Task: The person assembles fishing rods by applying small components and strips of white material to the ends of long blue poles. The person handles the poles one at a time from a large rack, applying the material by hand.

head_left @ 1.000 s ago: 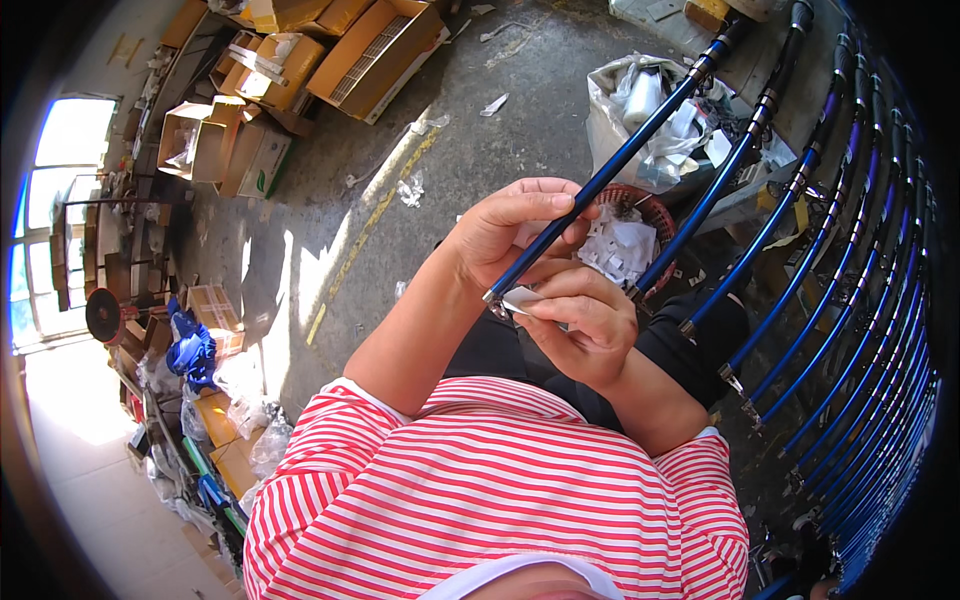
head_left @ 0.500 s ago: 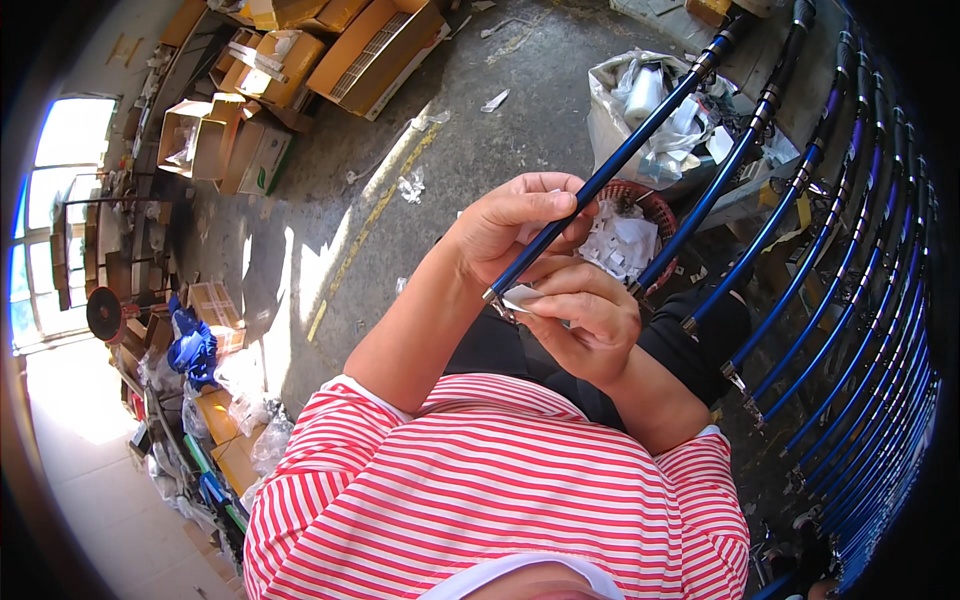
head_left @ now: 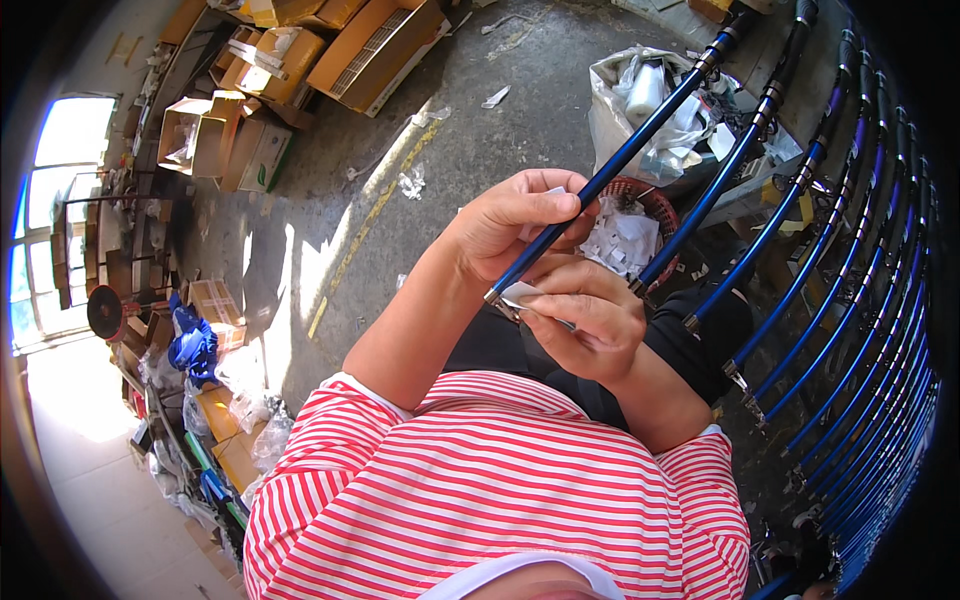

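Observation:
A blue fishing rod (head_left: 610, 178) slants from the upper right down to its metal-ringed end in front of my chest. My left hand (head_left: 520, 225) is closed around the rod a little above that end, thumb along its upper side. A bit of white shows by its fingers. Just below the end, my right hand (head_left: 585, 315) pinches a small white paper slip (head_left: 517, 293) against the small metal fitting there. The right fingertips partly hide the slip and the fitting. Beside my right arm stands a row of similar blue rods (head_left: 760, 240).
Behind the rod sit a red basket (head_left: 655, 205) of white paper scraps and a white sack (head_left: 610, 110) of plastic waste. Cardboard boxes (head_left: 370, 55) lie at the far left. A fan (head_left: 105, 312), plastic bags and cartons crowd the left side.
My right hand has shifted very slightly to the right at the rod's end. The rod's end has moved barely, and my left hand keeps its grip.

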Tool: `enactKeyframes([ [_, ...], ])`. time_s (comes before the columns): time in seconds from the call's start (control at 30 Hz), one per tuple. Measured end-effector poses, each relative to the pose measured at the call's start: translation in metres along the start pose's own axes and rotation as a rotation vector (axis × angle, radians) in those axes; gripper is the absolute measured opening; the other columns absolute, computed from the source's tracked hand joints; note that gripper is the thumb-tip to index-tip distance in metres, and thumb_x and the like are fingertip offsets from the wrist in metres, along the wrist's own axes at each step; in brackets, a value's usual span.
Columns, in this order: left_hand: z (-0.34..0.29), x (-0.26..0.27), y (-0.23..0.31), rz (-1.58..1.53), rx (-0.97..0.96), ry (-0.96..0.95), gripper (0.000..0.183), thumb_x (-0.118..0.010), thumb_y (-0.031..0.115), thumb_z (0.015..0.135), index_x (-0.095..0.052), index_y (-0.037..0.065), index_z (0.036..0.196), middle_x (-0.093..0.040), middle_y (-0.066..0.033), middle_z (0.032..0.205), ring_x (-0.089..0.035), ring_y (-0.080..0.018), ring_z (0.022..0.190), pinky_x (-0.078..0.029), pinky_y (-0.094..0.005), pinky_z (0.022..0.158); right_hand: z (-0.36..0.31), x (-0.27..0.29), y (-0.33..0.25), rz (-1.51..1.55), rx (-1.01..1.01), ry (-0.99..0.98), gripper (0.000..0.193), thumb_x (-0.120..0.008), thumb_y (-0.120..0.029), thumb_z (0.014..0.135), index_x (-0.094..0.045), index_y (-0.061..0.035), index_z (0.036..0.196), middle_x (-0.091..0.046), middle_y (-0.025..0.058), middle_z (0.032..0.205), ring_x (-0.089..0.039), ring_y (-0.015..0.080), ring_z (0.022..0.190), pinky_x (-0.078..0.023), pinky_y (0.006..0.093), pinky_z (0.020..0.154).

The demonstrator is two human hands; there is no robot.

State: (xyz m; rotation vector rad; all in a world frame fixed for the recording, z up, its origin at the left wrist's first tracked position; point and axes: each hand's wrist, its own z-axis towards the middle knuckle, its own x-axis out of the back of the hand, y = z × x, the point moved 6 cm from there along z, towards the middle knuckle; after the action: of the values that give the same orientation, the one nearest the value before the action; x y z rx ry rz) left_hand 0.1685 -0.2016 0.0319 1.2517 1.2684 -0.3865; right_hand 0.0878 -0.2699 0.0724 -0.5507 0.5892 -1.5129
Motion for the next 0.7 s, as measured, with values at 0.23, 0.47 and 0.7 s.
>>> enactKeyframes([
  [0.23, 0.0003, -0.0029, 0.0013, 0.03, -0.045, 0.03, 0.023, -0.07, 0.013, 0.077, -0.06, -0.002, 0.092, -0.057, -0.0057, 0.072, -0.049, -0.0082, 0.059, -0.04, -0.0186, 0.049, -0.0004, 0.0014, -0.0027, -0.042, 0.007, -0.006, 0.015, -0.068, 0.005, 0.071, -0.062, 0.0019, 0.084, -0.063, 0.0154, 0.08, -0.066, 0.0297, 0.078, -0.054, 0.0328, 0.066],
  [0.47, -0.0003, 0.0008, 0.0003, 0.048, 0.0, 0.011, 0.025, -0.07, 0.013, 0.077, -0.063, -0.004, 0.094, -0.055, -0.0038, 0.065, -0.043, -0.0044, 0.052, -0.034, -0.0152, 0.044, -0.0032, 0.0013, -0.0043, -0.075, -0.004, -0.02, 0.014, -0.068, 0.005, 0.071, -0.061, 0.0014, 0.083, -0.063, 0.0148, 0.08, -0.066, 0.0295, 0.078, -0.054, 0.0322, 0.065],
  [0.7, 0.0013, -0.0022, 0.0021, 0.081, -0.03, -0.006, 0.026, -0.072, 0.014, 0.076, -0.063, -0.003, 0.093, -0.056, -0.0032, 0.066, -0.045, -0.0055, 0.052, -0.035, -0.0168, 0.044, -0.0029, 0.0011, -0.0051, -0.074, 0.01, -0.018, 0.013, -0.068, 0.005, 0.071, -0.061, 0.0018, 0.082, -0.063, 0.0159, 0.08, -0.066, 0.0305, 0.078, -0.054, 0.0329, 0.065],
])
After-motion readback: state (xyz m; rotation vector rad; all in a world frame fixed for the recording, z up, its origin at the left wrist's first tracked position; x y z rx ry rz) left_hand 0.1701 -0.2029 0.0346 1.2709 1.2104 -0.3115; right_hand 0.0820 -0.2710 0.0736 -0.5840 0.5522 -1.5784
